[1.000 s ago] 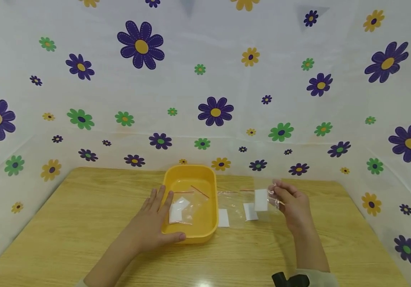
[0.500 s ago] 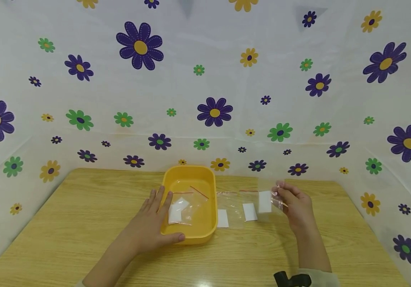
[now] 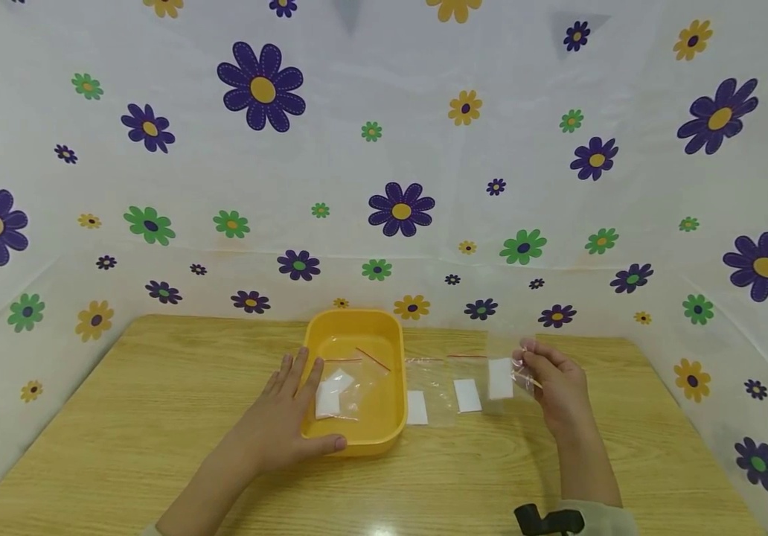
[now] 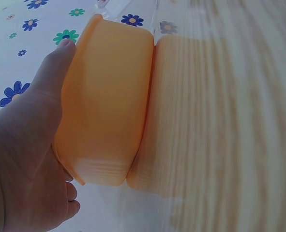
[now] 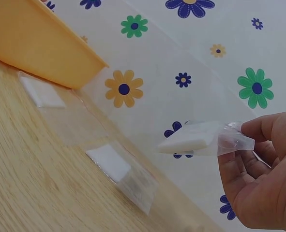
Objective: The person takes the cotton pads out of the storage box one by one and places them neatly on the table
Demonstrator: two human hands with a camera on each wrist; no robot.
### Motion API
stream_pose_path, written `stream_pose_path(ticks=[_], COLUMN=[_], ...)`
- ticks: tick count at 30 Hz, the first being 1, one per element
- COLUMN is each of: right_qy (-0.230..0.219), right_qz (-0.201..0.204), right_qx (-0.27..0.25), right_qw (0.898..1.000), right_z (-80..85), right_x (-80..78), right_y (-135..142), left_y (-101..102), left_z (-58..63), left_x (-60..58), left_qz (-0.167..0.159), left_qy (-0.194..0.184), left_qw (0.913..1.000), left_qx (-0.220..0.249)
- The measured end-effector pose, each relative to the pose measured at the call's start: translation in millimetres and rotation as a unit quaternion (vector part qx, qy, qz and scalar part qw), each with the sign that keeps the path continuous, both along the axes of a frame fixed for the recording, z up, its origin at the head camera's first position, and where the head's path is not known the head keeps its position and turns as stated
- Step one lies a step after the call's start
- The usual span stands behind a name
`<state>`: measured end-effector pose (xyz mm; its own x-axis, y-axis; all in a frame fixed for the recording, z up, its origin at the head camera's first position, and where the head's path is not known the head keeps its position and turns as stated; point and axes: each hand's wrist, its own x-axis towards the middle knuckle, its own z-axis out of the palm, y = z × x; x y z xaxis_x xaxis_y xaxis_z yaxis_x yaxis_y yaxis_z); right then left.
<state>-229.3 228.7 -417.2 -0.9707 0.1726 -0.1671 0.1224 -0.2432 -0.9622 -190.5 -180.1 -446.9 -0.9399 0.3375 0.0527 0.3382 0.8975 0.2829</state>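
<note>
A clear plastic zip bag (image 3: 501,378) with a flat white piece inside hangs above the table's right part, pinched at its side between the thumb and fingers of my right hand (image 3: 560,387). My left hand (image 3: 280,420) rests on the near-left rim of a yellow plastic tub (image 3: 377,448), its fingers straight and spread. In the left wrist view the thumb lies along the tub's outer wall (image 4: 109,92). Inside the tub lie several clear bags (image 3: 337,394) with white pieces and red zip lines.
Two similar bags lie on the wooden table (image 3: 156,417) right of the tub: one bag (image 3: 417,408) close against it, another bag (image 3: 467,395) farther right. Behind the table hangs a white cloth (image 3: 330,164) printed with flowers.
My right hand has shifted slightly to the right with the bag, uncovering more of the bag on the table beneath. The left hand and the tub have stayed put.
</note>
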Motion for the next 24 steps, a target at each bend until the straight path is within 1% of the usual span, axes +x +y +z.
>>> stream_pose_path(ticks=[4,11,16,24], right_qy=[-0.005,-0.026,-0.031,-0.04], right_qz=[-0.002,-0.019,-0.025,-0.029], right_qx=[-0.004,-0.016,-0.017,-0.012], right_qw=[1.0,0.999,0.999,0.999], right_z=[-0.7,-1.3,-3.4,-6.8], right_x=[0.0,-0.2,-1.3,-2.3], right_y=[1.7,6.5,10.0,15.0], left_y=[0.0,0.2,0.6,-0.8], left_z=[0.2,2.0,2.2,-0.5], left_x=[1.2,2.5,2.1,-0.3], left_qz=[0.001,-0.001,0.0,-0.006], left_qy=[-0.004,-0.004,-0.004,0.006], left_qw=[1.0,0.9999,1.0,1.0], left_qx=[0.004,0.01,0.007,0.003])
